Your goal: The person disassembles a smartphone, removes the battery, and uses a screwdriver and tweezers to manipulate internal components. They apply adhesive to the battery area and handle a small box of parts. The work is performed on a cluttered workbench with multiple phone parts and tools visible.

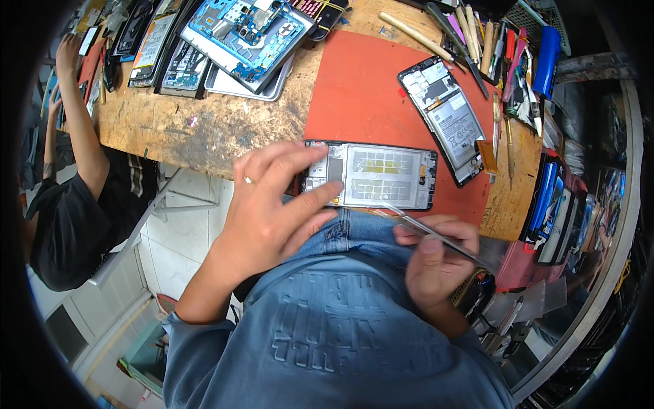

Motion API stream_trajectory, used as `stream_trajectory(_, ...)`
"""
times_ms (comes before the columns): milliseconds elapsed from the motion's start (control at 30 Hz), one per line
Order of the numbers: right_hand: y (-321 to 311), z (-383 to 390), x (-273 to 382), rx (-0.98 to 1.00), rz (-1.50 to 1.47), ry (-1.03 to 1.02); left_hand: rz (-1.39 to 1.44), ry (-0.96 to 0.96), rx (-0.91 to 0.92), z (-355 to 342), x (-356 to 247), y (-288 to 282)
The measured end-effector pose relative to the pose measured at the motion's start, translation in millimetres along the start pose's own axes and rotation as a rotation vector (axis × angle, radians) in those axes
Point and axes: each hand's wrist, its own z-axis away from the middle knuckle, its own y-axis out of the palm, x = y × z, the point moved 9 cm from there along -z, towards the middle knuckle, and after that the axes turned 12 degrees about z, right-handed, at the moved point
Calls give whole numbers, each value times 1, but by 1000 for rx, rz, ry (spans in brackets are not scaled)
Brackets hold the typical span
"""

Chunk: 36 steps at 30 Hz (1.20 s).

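An opened phone frame lies across the near part of a red mat, its bare battery bay showing strips of yellowish and whitish adhesive. My left hand grips its left end, fingertips on the face and the thumb at the near edge. In my right hand is a pair of thin metal tweezers, pinched between thumb and fingers. Their tips are at the frame's near edge, by the bay. Farther right, a second opened phone rests at a slant with its grey battery in place.
The red mat covers part of a worn wooden bench. Disassembled phones and a blue phone chassis are piled at the back left. Wooden-handled tools and a blue tube crowd the back right. Another person's arm reaches in at far left.
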Motion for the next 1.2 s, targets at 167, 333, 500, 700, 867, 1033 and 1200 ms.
stream_trajectory(167, -16, -14, 9, 32, 124, -31, -99, 58, -108, 6, -17, 9)
stream_trajectory(333, 3, -18, 4, 157, 203, -106, 17, -5, -70, -3, -12, 9)
stream_trajectory(500, 5, -20, 4, 119, 207, -143, 24, 80, -50, 2, -14, 12)
stream_trajectory(700, 7, -17, 9, 115, 250, -224, 88, -16, -110, -5, -6, 4)
stream_trajectory(867, -9, -16, 31, 67, 205, -320, 105, -9, 119, -21, 3, 0)
stream_trajectory(1033, -41, -37, 77, -91, 283, -420, 245, 7, 53, -28, 18, -23)
stream_trajectory(1200, -37, -56, 60, 25, 292, -278, 494, -171, -237, -30, 53, -22)
